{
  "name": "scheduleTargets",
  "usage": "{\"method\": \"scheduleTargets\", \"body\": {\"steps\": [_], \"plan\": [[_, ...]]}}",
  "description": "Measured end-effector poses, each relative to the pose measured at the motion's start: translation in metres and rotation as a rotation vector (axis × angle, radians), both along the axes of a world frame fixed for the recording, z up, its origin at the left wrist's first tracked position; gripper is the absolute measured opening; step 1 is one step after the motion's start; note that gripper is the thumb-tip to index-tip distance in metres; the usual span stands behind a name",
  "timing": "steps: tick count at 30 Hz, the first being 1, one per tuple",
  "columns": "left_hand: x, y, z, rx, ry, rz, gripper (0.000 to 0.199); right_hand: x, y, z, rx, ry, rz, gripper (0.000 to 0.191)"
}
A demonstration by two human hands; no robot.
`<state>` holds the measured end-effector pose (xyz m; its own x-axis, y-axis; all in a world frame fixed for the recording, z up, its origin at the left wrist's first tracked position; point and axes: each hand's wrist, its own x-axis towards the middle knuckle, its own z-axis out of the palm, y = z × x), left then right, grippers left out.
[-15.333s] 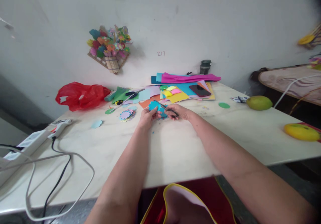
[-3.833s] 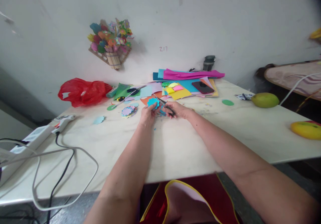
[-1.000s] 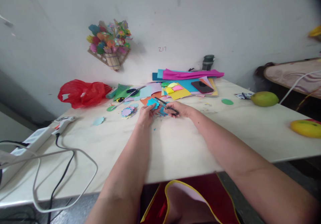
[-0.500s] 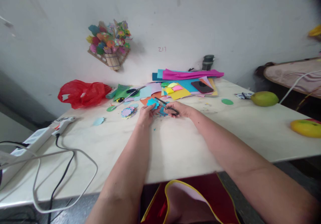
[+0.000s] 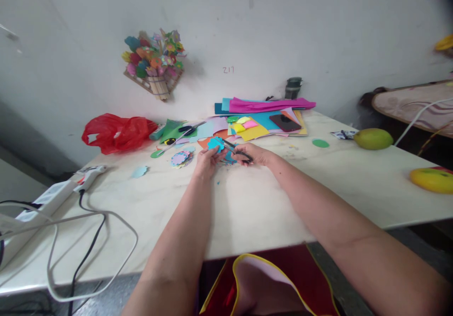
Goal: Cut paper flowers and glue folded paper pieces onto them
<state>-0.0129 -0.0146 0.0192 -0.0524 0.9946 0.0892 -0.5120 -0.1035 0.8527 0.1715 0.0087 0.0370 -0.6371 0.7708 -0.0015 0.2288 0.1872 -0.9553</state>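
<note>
My left hand pinches a bright blue paper piece with a scalloped edge. Dark-handled scissors are gripped in my right hand, their blades pointing left at the right edge of the blue paper. Blue scraps lie below the blades, between the hands. Left of my left hand sits a small stack of scalloped paper rounds, with a lilac one on top. Farther left lies a pale blue scalloped piece.
Coloured paper sheets and a phone lie at the back. Another pair of scissors is left of them, near a red plastic bag. A glue gun, power strip and cables occupy the left; a green mango the right.
The scissor blades have shifted slightly and lie closer together at the blue paper's edge. Both arms stay in nearly the same place.
</note>
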Motion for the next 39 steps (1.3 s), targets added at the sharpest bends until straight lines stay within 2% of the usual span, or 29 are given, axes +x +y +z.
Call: {"method": "scheduleTargets", "body": {"steps": [24, 34, 39], "plan": [[0.0000, 0.0008, 0.0000, 0.013, -0.008, 0.013, 0.013, -0.0001, -0.0001, -0.0006, -0.013, 0.016, 0.001, 0.021], [-0.0008, 0.0014, -0.0022, -0.016, 0.060, -0.025, 0.009, -0.0023, 0.0050, -0.0052, -0.009, 0.040, -0.057, 0.018], [-0.0015, 0.0005, -0.0014, -0.020, 0.094, -0.039, 0.013, -0.0014, 0.0041, -0.0029, -0.022, 0.046, -0.050, 0.017]]}}
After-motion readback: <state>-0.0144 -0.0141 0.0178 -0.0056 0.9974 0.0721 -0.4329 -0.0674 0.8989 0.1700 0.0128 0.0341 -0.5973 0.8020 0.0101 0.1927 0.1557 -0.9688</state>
